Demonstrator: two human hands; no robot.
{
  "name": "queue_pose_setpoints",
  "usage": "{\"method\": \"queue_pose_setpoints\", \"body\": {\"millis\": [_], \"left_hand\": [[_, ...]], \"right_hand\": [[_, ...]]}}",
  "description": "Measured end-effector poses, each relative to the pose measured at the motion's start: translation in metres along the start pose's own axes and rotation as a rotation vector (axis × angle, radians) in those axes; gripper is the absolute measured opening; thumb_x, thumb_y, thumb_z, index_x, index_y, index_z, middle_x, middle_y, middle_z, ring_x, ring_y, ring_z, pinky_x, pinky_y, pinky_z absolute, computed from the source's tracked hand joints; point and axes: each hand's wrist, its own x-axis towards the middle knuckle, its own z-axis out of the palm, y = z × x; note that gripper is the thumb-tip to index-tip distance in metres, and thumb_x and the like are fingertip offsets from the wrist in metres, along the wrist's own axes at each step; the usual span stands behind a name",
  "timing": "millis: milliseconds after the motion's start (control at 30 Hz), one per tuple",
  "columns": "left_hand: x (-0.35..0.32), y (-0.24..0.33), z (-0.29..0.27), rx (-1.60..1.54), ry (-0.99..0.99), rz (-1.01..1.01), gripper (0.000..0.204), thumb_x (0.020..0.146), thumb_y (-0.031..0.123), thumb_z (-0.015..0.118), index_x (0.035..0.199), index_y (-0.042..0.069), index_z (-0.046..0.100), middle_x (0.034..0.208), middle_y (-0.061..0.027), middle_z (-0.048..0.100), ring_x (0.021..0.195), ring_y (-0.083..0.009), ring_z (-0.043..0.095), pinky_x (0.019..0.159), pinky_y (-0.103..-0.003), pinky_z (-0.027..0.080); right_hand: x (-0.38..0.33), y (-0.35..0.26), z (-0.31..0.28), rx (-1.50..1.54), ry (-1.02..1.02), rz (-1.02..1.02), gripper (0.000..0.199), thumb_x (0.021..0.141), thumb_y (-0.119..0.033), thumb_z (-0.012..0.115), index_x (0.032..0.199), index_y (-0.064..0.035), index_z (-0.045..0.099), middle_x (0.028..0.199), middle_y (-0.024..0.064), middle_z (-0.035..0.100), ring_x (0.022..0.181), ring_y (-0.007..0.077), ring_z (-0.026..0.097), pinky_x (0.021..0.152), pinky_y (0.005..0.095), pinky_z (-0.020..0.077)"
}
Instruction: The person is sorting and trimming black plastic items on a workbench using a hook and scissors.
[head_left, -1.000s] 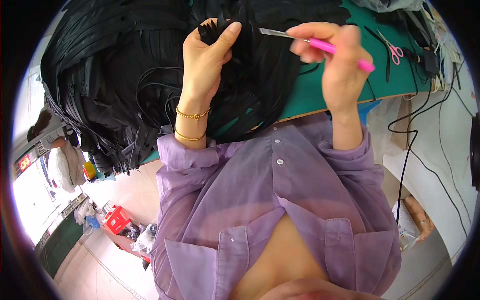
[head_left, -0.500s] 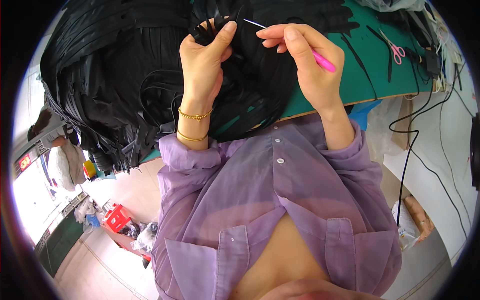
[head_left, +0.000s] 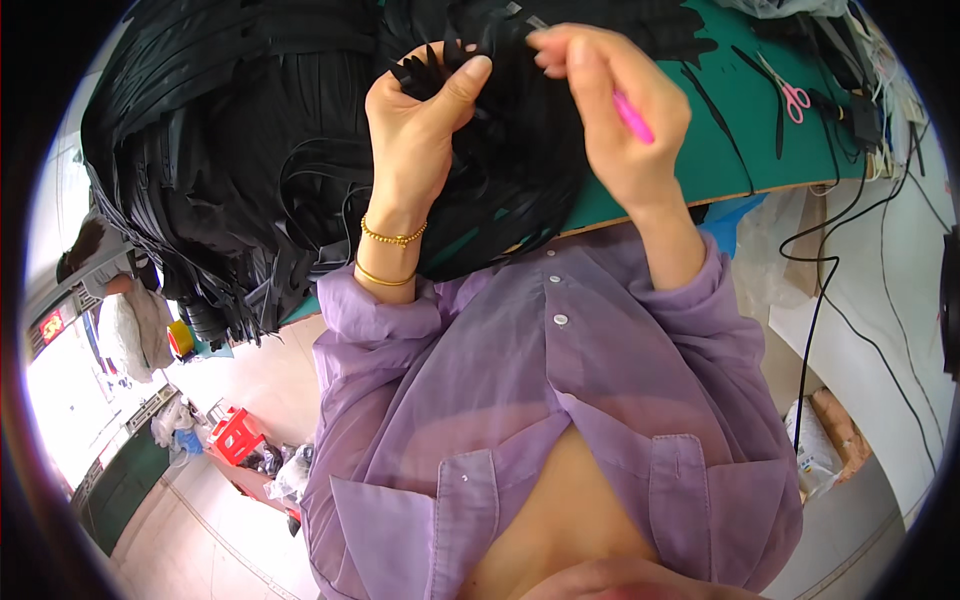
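Observation:
A large heap of long, flat black strips point(head_left: 235, 130), resembling zipper tape, covers the table's left and middle. My left hand point(head_left: 415, 125) is closed on a bunch of black strips point(head_left: 425, 68), thumb pressed against the fingers with strip ends poking out between them. To its right, my right hand point(head_left: 630, 125) is closed around a pink-handled tool point(head_left: 633, 117). The tool's thin metal shaft is hardly visible, as the fingers are blurred. Small pale tabs point(head_left: 537, 21) show among the strips by my right fingertips.
The green tabletop point(head_left: 650, 210) shows at the right, holding pink-handled scissors point(head_left: 792, 100) and a few loose black strips point(head_left: 718, 128). Black cables point(head_left: 822, 260) hang past the table's right end. A red crate point(head_left: 235, 435) stands on the floor at lower left.
My right hand has moved slightly up, with the tool's tip now blurred or hidden. My left hand has shifted a little to the right, still gripping the strips.

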Motion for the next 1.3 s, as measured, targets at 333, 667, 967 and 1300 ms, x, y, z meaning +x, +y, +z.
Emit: {"method": "queue_pose_setpoints", "body": {"millis": [333, 667, 967, 1300], "left_hand": [[-0.002, 0.004, -0.004, -0.007, -0.069, -0.069, 0.012, 0.085, 0.008, 0.070, 0.092, 0.001, 0.066, 0.069, 0.0062, 0.052, 0.055, -0.0010, 0.037, 0.049, -0.017, 0.027], [0.001, 0.008, 0.013, 0.560, 0.269, 0.391, 0.027, 0.073, 0.006, 0.079, 0.097, 0.001, 0.067, 0.075, 0.0032, 0.058, 0.060, -0.0009, 0.045, 0.052, -0.015, 0.034], [-0.003, 0.000, 0.025, 0.820, 0.016, 0.407, 0.015, 0.083, 0.011, 0.069, 0.094, 0.000, 0.068, 0.078, -0.0107, 0.067, 0.065, -0.0162, 0.063, 0.058, -0.026, 0.047], [-0.049, 0.084, -0.099, 0.092, 0.567, 0.322, 0.031, 0.099, 0.020, 0.048, 0.101, -0.009, 0.059, 0.060, 0.0018, 0.040, 0.052, -0.0047, 0.031, 0.048, -0.021, 0.025]], "right_hand": [[0.043, -0.026, -0.036, 0.011, -0.087, -0.043, 0.033, 0.099, -0.024, 0.049, 0.082, 0.0005, 0.064, 0.090, 0.0071, 0.061, 0.065, 0.0085, 0.048, 0.055, 0.0204, 0.0348], [0.031, -0.011, -0.011, 0.000, -0.137, 0.331, 0.021, 0.090, -0.012, 0.063, 0.074, 0.0020, 0.058, 0.062, 0.0009, 0.052, 0.057, 0.0042, 0.041, 0.051, 0.0224, 0.0320], [0.019, -0.009, -0.004, -0.141, -0.181, 0.368, 0.021, 0.090, -0.020, 0.065, 0.083, -0.0008, 0.067, 0.058, -0.0052, 0.047, 0.054, 0.0019, 0.038, 0.048, 0.0205, 0.0291], [0.032, 0.050, -0.047, -0.070, 0.159, 0.466, 0.028, 0.092, -0.019, 0.061, 0.070, -0.0027, 0.057, 0.053, -0.0062, 0.040, 0.046, 0.0020, 0.034, 0.044, 0.0215, 0.0231]]}}
